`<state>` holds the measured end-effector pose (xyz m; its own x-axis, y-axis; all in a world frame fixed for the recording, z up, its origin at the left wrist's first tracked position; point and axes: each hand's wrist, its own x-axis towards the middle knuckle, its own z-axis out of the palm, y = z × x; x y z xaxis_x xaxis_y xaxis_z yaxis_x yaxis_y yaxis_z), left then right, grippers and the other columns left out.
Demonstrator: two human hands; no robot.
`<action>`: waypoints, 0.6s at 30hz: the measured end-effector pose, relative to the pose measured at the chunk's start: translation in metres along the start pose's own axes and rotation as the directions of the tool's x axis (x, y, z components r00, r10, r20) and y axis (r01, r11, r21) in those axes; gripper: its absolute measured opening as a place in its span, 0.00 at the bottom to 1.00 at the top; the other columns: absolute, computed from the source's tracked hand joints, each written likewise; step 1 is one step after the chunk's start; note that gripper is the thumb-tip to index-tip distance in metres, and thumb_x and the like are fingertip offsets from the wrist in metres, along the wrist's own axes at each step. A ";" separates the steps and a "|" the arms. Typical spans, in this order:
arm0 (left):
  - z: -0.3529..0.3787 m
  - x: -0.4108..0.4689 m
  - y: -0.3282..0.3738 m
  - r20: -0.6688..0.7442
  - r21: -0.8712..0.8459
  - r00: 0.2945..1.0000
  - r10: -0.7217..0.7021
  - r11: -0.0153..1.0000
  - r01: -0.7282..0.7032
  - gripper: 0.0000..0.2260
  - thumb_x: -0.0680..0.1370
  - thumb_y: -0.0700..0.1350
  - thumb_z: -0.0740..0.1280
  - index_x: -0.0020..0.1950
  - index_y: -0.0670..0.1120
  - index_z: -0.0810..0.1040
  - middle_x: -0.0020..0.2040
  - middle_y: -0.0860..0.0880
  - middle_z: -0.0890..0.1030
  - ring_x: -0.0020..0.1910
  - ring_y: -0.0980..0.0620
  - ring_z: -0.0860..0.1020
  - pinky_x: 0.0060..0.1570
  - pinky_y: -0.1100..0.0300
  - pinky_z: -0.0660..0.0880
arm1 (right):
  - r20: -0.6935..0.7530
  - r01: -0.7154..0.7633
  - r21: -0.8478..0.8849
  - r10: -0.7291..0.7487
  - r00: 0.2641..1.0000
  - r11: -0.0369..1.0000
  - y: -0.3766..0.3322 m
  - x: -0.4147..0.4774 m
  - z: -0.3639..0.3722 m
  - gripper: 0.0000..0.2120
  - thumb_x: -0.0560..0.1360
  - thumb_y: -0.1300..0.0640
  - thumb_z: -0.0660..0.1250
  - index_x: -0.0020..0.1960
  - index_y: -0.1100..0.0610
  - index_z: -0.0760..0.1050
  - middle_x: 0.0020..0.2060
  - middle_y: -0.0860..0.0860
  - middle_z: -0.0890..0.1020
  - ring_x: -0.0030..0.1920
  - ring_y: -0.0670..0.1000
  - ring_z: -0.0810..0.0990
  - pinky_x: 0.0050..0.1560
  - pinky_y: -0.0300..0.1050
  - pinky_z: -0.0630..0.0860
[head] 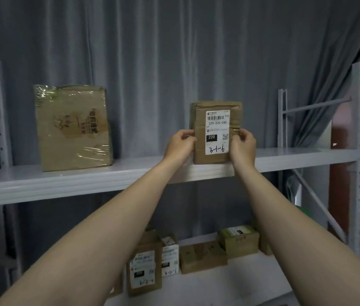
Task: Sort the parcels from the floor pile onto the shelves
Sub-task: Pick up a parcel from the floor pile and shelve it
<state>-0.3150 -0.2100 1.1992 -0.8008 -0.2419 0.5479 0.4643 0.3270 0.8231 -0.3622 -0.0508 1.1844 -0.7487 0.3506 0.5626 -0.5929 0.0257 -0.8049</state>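
The small taped cardboard parcel (216, 131) is held upright on the upper shelf (86, 177), its side edges pinched by the left hand (180, 144) and right hand (242, 144). It is judged light, stiff and tape-slick.

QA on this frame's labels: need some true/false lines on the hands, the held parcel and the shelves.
1. The left hand and right hand both grip the small parcel, which stands upright. True.
2. Its label faces away from the camera. False: the label faces the camera.
3. A bigger box stands on the upper shelf, to the parcel's left and apart from it. True.
4. The lower shelf holds nothing. False: several parcels stand on it.
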 end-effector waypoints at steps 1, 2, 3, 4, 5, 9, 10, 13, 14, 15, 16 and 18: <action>0.009 0.008 -0.005 -0.001 0.009 1.000 -0.001 1.000 0.001 0.19 0.70 0.50 0.66 0.60 0.51 0.81 0.57 0.52 0.84 0.56 0.49 0.83 0.64 0.49 0.77 | 0.026 -0.003 -0.032 0.004 1.000 0.999 0.006 0.007 -0.002 0.17 0.81 0.54 0.62 0.69 0.55 0.73 0.65 0.50 0.78 0.60 0.50 0.79 0.59 0.45 0.72; 0.016 0.012 -0.006 0.006 0.028 1.000 0.001 1.000 -0.001 0.19 0.70 0.50 0.65 0.60 0.51 0.81 0.57 0.53 0.84 0.55 0.50 0.83 0.62 0.52 0.77 | 0.049 -0.006 -0.063 0.009 0.999 0.998 0.012 0.013 -0.004 0.16 0.82 0.53 0.62 0.68 0.55 0.71 0.63 0.48 0.77 0.60 0.50 0.78 0.58 0.45 0.70; 0.022 0.015 -0.006 0.027 0.058 1.000 0.007 0.998 -0.008 0.16 0.72 0.48 0.65 0.60 0.52 0.80 0.56 0.54 0.83 0.52 0.51 0.82 0.59 0.55 0.77 | 0.075 -0.013 -0.093 0.020 0.997 0.996 0.018 0.017 -0.005 0.14 0.83 0.51 0.63 0.66 0.53 0.68 0.61 0.47 0.76 0.60 0.50 0.77 0.57 0.44 0.69; 0.027 0.019 -0.008 0.050 0.085 0.999 0.009 0.996 -0.013 0.14 0.75 0.46 0.65 0.60 0.53 0.78 0.55 0.55 0.82 0.49 0.54 0.81 0.56 0.58 0.76 | 0.104 -0.014 -0.115 0.026 0.994 0.993 0.023 0.022 -0.006 0.14 0.83 0.50 0.64 0.65 0.51 0.66 0.60 0.47 0.76 0.60 0.51 0.77 0.56 0.45 0.68; 0.031 0.023 -0.011 0.065 0.099 0.998 0.013 0.995 -0.019 0.12 0.75 0.45 0.65 0.58 0.54 0.76 0.55 0.55 0.81 0.49 0.55 0.81 0.56 0.59 0.76 | 0.118 0.006 -0.155 0.012 0.993 0.988 0.029 0.026 -0.006 0.14 0.82 0.50 0.65 0.65 0.50 0.65 0.61 0.47 0.75 0.63 0.52 0.76 0.58 0.47 0.69; 0.043 0.050 -0.027 0.080 0.020 0.997 0.005 1.000 -0.006 0.16 0.66 0.50 0.66 0.54 0.55 0.74 0.56 0.53 0.82 0.59 0.53 0.81 0.65 0.49 0.77 | 0.081 0.282 -0.442 -0.275 0.958 0.852 0.042 0.033 -0.003 0.17 0.78 0.55 0.65 0.66 0.50 0.72 0.69 0.51 0.69 0.70 0.57 0.65 0.69 0.56 0.64; 0.045 0.057 -0.030 0.096 0.012 0.995 0.004 1.000 -0.005 0.18 0.66 0.50 0.66 0.55 0.55 0.73 0.56 0.53 0.82 0.60 0.52 0.81 0.66 0.49 0.76 | 0.117 0.345 -0.447 -0.328 0.937 0.825 0.044 0.035 -0.001 0.14 0.78 0.55 0.64 0.63 0.49 0.75 0.67 0.50 0.71 0.68 0.57 0.66 0.69 0.56 0.65; 0.051 0.061 -0.029 0.124 0.009 0.992 0.000 1.000 -0.001 0.22 0.67 0.51 0.70 0.60 0.51 0.72 0.58 0.50 0.81 0.61 0.51 0.80 0.66 0.49 0.76 | 0.246 0.406 -0.453 -0.326 0.913 0.794 0.051 0.045 0.005 0.10 0.78 0.53 0.62 0.55 0.47 0.80 0.63 0.49 0.74 0.69 0.57 0.66 0.70 0.57 0.67; 0.054 0.060 -0.027 0.143 0.018 0.990 -0.005 1.000 0.002 0.23 0.71 0.49 0.72 0.64 0.50 0.70 0.58 0.49 0.81 0.61 0.51 0.80 0.64 0.53 0.77 | 0.272 0.408 -0.479 -0.310 0.911 0.777 0.053 0.050 0.007 0.11 0.78 0.52 0.61 0.55 0.46 0.81 0.62 0.49 0.74 0.70 0.58 0.66 0.72 0.59 0.67; 0.057 0.059 -0.024 0.160 0.025 0.987 -0.010 1.000 0.006 0.23 0.76 0.48 0.71 0.68 0.49 0.68 0.55 0.50 0.81 0.59 0.51 0.80 0.57 0.59 0.78 | 0.289 0.404 -0.511 -0.291 0.912 0.758 0.056 0.055 0.008 0.11 0.78 0.51 0.61 0.55 0.46 0.81 0.61 0.50 0.74 0.71 0.59 0.66 0.73 0.60 0.67; 0.059 0.059 -0.022 0.165 0.033 0.986 -0.017 0.999 0.011 0.23 0.80 0.48 0.68 0.72 0.49 0.65 0.50 0.53 0.79 0.57 0.50 0.80 0.46 0.65 0.77 | 0.297 0.395 -0.536 -0.272 0.915 0.746 0.058 0.059 0.009 0.12 0.78 0.51 0.60 0.55 0.47 0.81 0.61 0.50 0.74 0.71 0.60 0.66 0.73 0.59 0.67; 0.063 0.062 -0.022 0.139 0.062 0.990 -0.025 0.998 0.017 0.23 0.83 0.49 0.63 0.77 0.49 0.60 0.48 0.54 0.76 0.56 0.48 0.80 0.36 0.65 0.74 | 0.303 0.377 -0.571 -0.240 0.922 0.729 0.061 0.067 0.010 0.11 0.79 0.51 0.60 0.54 0.48 0.81 0.62 0.52 0.74 0.70 0.61 0.66 0.72 0.57 0.68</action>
<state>-0.3987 -0.1747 1.2061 -0.8569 -0.1209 0.5011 0.4267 0.3788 0.8212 -0.4515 -0.0354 1.1752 -0.6380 0.0338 0.7693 -0.5451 0.6857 -0.4823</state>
